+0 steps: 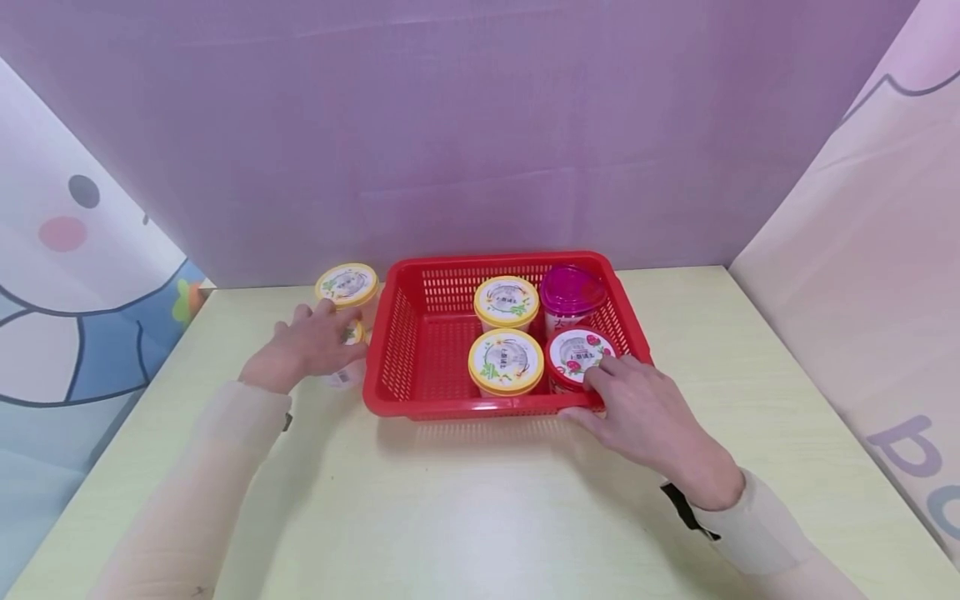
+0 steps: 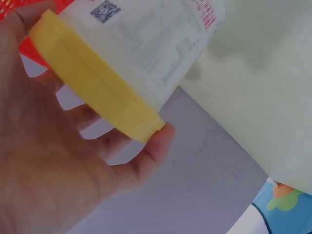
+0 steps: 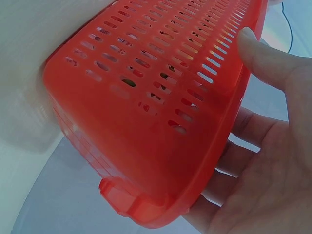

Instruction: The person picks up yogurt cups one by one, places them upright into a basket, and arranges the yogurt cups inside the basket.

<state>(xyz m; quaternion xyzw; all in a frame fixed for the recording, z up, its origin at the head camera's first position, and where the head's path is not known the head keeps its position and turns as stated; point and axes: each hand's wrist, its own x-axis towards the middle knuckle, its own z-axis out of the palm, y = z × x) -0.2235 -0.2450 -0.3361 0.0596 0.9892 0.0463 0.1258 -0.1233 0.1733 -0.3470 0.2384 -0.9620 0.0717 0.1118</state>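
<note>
My left hand [image 1: 309,343] curls its fingers and thumb about the yellow lid of a white plastic cup [image 2: 146,48] beside the basket's left end. In the head view the hand covers much of that cup. Just behind it stands another yellow-lidded cup [image 1: 347,285]. With my right hand [image 1: 651,414] I grip the front rim of a red plastic basket [image 1: 450,408] near its right corner, thumb outside and fingers over the rim. Inside the basket are two yellow-lidded cups [image 1: 506,362], a red-lidded cup [image 1: 576,354] partly under my fingers, and a cup with a purple lid [image 1: 573,290].
The basket stands on a pale wooden table [image 1: 480,508], close to a purple cloth backdrop [image 1: 480,133]. Printed cloth panels [image 1: 862,292] rise along both sides. The basket's left part shows its bare red floor.
</note>
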